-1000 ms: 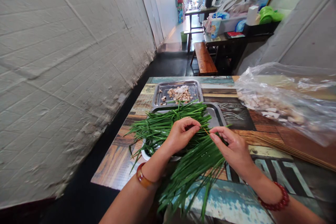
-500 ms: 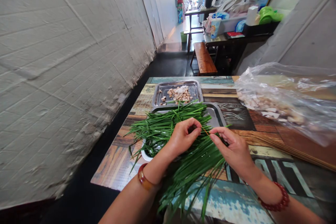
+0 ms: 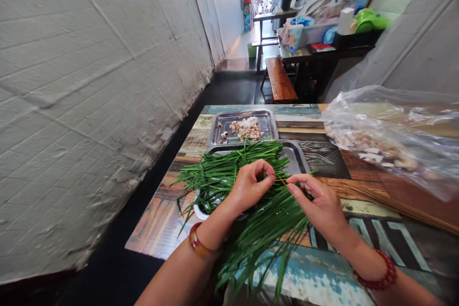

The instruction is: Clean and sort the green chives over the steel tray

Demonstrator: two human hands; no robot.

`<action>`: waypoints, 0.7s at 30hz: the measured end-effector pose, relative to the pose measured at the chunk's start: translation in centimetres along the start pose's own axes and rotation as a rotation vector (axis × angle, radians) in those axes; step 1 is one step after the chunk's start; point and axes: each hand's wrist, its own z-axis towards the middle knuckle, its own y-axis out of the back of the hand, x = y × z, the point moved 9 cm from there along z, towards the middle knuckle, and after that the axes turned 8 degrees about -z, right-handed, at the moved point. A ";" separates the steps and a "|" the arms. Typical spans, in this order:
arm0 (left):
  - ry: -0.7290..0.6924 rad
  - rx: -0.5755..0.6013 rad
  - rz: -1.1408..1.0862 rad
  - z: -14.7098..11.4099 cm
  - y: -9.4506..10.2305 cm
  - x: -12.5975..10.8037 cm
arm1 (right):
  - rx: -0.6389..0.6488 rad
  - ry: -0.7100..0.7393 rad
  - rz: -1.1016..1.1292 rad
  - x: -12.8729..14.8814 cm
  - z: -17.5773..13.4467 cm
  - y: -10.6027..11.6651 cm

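One wood-print tabletop (image 3: pixel 154 224) spreads beneath the left hand (image 3: pixel 251 184) and right hand (image 3: pixel 319 201), one pale wall (image 3: pixel 89 81) to their left, one bench (image 3: pixel 281 81) well beyond. Two metal trays (image 3: pixel 296 155) sit mostly beyond them. Both hands pinch one thin orange strand (image 3: pixel 281 180), seemingly by its ends, above green stalks (image 3: pixel 268 222); its axis runs rightward, slightly toward the person.

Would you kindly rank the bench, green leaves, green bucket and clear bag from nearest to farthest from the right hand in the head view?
1. Green leaves, just left of the right hand
2. Clear bag, right side of the table
3. Bench, beyond the table
4. Green bucket, farthest back, left of the bench
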 end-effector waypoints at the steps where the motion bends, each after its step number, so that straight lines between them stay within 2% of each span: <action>1: -0.002 -0.004 0.009 0.0 0.0 0.0 | 0.001 -0.003 -0.001 0.0 0.0 0.0; 21: -0.043 -0.030 0.065 -0.1 0.1 -0.1 | -0.011 -0.022 -0.015 0.1 0.1 0.2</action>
